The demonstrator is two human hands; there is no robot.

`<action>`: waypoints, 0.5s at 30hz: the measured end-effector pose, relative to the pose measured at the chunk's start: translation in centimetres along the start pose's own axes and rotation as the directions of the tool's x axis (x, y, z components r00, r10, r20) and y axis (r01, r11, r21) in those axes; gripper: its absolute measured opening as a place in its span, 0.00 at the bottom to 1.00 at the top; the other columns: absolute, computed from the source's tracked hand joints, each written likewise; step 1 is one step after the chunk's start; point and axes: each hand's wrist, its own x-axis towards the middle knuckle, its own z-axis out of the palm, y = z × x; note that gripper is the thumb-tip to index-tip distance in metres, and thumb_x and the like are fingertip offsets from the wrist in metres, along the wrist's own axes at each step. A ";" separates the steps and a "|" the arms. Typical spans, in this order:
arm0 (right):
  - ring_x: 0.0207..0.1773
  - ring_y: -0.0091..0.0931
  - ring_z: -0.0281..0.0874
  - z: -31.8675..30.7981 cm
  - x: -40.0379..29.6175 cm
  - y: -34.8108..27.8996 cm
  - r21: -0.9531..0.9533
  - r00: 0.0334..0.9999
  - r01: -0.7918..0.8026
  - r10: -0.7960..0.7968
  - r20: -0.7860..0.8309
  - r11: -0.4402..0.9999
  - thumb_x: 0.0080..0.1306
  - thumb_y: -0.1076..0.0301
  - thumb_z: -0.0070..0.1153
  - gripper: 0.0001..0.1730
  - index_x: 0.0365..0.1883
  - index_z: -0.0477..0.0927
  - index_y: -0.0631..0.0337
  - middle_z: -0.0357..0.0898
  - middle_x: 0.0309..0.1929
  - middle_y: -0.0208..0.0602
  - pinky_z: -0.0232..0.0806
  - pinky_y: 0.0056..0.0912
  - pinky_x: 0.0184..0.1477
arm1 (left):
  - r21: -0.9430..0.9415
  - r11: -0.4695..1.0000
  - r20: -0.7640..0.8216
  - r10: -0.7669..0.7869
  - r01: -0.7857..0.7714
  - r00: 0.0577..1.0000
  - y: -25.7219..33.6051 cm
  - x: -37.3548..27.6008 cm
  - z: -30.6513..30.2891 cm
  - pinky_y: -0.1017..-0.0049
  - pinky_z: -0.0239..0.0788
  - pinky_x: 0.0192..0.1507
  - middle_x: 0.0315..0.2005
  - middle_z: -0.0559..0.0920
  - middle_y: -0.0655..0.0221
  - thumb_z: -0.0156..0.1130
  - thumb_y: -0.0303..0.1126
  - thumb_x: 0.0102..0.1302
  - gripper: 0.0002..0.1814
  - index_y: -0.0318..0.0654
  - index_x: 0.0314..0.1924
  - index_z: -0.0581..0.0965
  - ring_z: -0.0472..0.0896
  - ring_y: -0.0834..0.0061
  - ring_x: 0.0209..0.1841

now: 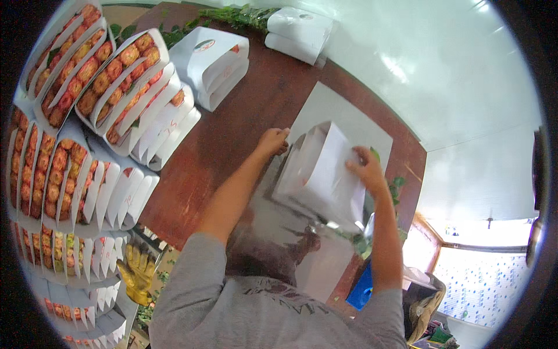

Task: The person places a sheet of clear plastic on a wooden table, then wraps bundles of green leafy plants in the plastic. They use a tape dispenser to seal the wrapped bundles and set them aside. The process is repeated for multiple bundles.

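A bundle wrapped in white card [331,161] lies in front of me, its layered card edges facing left. Beneath it is a flat white sheet [348,109] on the reddish-brown tabletop [244,118]. My left hand [274,141] has its fingers curled at the left edge of that sheet, a little apart from the bundle; whether it pinches anything is not clear. Beside the bundle's right side, my right hand [367,168] has bent fingers close against the white card. Some green leaves [359,244] stick out at the bundle's near end.
Racks of card-wrapped rose bunches [65,174] rise along the left. Another wrapped bunch [213,61] and a white package [298,32] lie on the far side, near leafy stems [237,16]. A yellow work glove [137,272] hangs at lower left. A blue object [361,288] is by my right arm.
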 end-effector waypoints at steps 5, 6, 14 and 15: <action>0.63 0.40 0.71 1.1 -3.8 -4.3 -0.047 0.997 0.019 -0.022 -0.069 0.999 0.48 0.56 0.75 0.42 0.61 0.73 0.61 0.74 0.59 0.48 0.63 0.41 0.64 | 0.590 0.752 0.036 0.339 -0.294 0.940 3.5 8.4 1.0 0.62 0.75 0.37 0.30 0.84 0.54 0.69 0.43 0.55 0.18 0.33 0.32 0.81 0.84 0.60 0.34; 0.63 0.40 0.70 1.3 -4.1 -3.8 -0.045 0.995 0.022 -0.026 -0.097 0.999 0.47 0.56 0.76 0.43 0.60 0.73 0.61 0.74 0.60 0.48 0.62 0.41 0.64 | 0.647 0.703 0.065 0.335 -0.295 0.940 4.0 9.6 1.8 0.61 0.75 0.39 0.31 0.84 0.54 0.69 0.41 0.52 0.16 0.35 0.33 0.81 0.84 0.57 0.36; 0.57 0.43 0.72 0.6 -4.5 -2.9 -0.095 0.998 0.020 -0.025 -0.050 0.995 0.48 0.52 0.74 0.41 0.56 0.74 0.63 0.74 0.53 0.44 0.65 0.43 0.58 | 0.682 0.660 0.245 0.200 -0.315 0.949 6.2 13.5 3.7 0.63 0.75 0.43 0.35 0.86 0.59 0.70 0.32 0.45 0.16 0.38 0.37 0.84 0.85 0.60 0.40; 0.57 0.43 0.72 0.5 -4.6 -3.0 -0.100 0.999 0.009 -0.014 -0.052 0.995 0.48 0.52 0.74 0.40 0.56 0.75 0.63 0.74 0.53 0.44 0.65 0.42 0.59 | 0.709 0.623 0.255 0.213 -0.332 0.943 6.4 13.7 3.6 0.63 0.75 0.44 0.36 0.86 0.58 0.69 0.31 0.44 0.17 0.39 0.39 0.84 0.84 0.60 0.41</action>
